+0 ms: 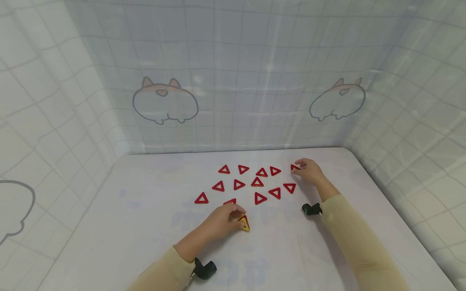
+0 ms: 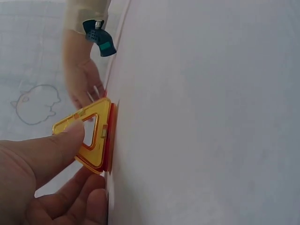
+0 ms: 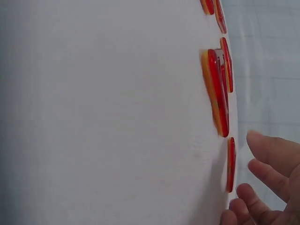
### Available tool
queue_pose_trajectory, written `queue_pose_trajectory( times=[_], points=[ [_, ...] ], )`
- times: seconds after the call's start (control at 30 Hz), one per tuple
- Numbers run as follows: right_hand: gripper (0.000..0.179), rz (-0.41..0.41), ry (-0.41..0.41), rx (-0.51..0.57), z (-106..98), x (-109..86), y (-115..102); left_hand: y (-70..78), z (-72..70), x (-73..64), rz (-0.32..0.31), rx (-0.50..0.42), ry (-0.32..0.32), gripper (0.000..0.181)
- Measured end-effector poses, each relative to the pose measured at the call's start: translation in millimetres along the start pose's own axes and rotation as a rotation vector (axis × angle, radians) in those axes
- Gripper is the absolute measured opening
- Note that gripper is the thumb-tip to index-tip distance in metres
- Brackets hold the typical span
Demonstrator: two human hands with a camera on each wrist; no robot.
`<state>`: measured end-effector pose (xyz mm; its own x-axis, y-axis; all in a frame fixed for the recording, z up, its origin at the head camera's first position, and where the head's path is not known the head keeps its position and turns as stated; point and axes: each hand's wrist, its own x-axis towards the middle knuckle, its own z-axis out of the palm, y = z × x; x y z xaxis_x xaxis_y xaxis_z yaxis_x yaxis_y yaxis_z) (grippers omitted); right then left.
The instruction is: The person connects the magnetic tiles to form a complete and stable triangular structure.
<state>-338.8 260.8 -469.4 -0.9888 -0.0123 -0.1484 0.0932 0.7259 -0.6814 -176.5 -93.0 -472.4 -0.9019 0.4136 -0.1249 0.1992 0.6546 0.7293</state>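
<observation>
My left hand [image 1: 221, 221] pinches a triangular plastic tile [image 1: 245, 224] just above the table, thumb on its yellow face. In the left wrist view this yellow tile [image 2: 100, 145] is tilted on edge, with red on its far side and an opening in its middle. At the far right of the group, my right hand [image 1: 310, 171] is beside a red triangular tile [image 1: 293, 167], partly covering it in the head view. The right wrist view shows the right hand's fingers [image 3: 269, 150] spread and apart from the nearest tile [image 3: 231, 164].
Several red triangular tiles lie flat in loose rows, among them one at the left [image 1: 202, 198] and one in the middle [image 1: 257, 182]. One tile [image 1: 230, 201] is partly hidden behind the left hand. The white table [image 1: 145, 226] is enclosed by grid-patterned curtains [image 1: 233, 101].
</observation>
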Motion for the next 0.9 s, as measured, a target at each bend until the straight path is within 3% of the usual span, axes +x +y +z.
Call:
queue_pose_trajectory(
  times=[0.2, 0.43, 0.7, 0.9],
  points=[
    [0.058, 0.014, -0.040, -0.035, 1.2, 6.7, 3.9, -2.2, -5.4, -0.8, 0.013, -0.018, -0.022, 0.031],
    [0.052, 0.031, -0.060, -0.087, 2.2, 7.9, 0.8, -2.7, -6.7, 0.5, 0.004, -0.020, -0.024, 0.033],
    [0.053, 0.067, -0.073, -0.091, 1.4, 9.5, -2.3, -3.8, -6.6, 0.9, 0.000, -0.018, -0.024, 0.035],
    [0.051, 0.067, -0.100, -0.042, -2.4, -1.4, -7.4, -4.6, -4.9, 2.5, -0.005, -0.020, -0.021, 0.035]
  ],
)
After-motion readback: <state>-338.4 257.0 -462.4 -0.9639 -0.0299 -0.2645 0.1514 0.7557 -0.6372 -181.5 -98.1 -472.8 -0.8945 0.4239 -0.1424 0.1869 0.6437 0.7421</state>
